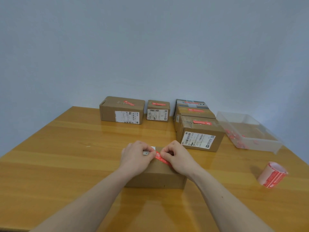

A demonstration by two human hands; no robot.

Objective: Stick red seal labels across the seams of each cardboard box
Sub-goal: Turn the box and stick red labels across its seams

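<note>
— Where's the long red paper seal label?
— Lying slantwise on the small brown cardboard box under both hands. The left hand pinches its far end with curled fingers; the right hand pinches it just beside.
— And further out?
— Beyond the hands, five sealed brown cardboard boxes. Right of the right hand, a roll of red labels and a clear plastic tray.

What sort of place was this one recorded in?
Probably a small parcel-packing desk in a plain room, not a warehouse. A wooden table stands against a bare wall; sealed boxes with shipping labels line the back, and a roll of seals lies nearby.
</note>
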